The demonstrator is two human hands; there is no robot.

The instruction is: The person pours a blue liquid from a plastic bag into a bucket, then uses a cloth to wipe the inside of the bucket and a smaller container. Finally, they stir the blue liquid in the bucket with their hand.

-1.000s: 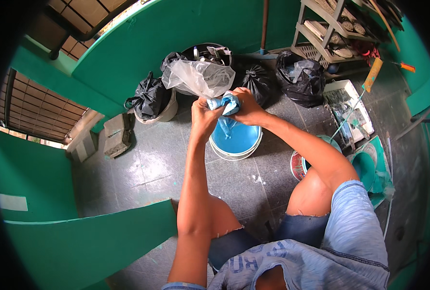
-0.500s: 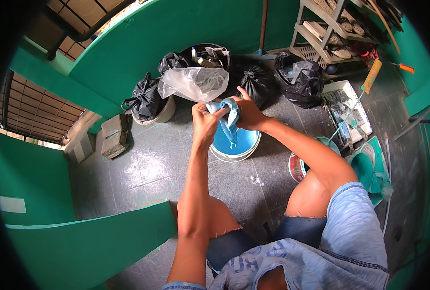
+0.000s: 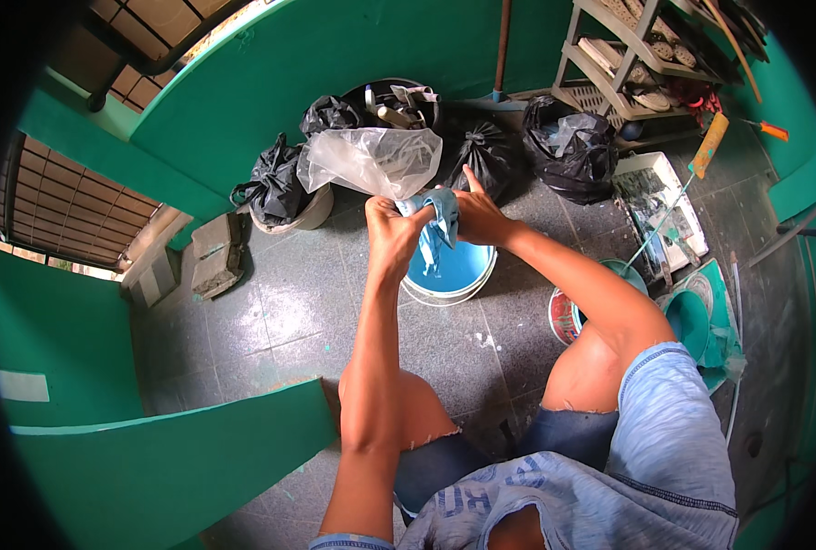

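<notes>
Looks like that blue-smeared end of your plastic bag (image 3: 371, 158) has come loose: a second ago it was bunched into a thick wad between your hands, and now it's a floppy fold hanging down past your fingers. One digit of your right hand (image 3: 483, 218) has popped up too; it was curled in before.

Your left hand (image 3: 391, 238) is closed on the bag, knuckles up. Your right is up against the other side of the blue fold, but its fingers are mostly tucked behind, so can't tell if they're actually gripping. Clear part of the bag puffs out beyond your hands, blue tail dangling over the white bucket (image 3: 446, 296) of blue paint (image 3: 468, 264). Can't make out whether the tip touches the paint.

Around you: knotted black bag (image 3: 487, 163) just past your right hand, concrete blocks (image 3: 216, 258) off to the left, and over on the right a paint-splattered white tray (image 3: 692, 209) with a yellow paint roller (image 3: 708, 147) near it. Shoe rack (image 3: 600, 66) sits in the far right corner.
</notes>
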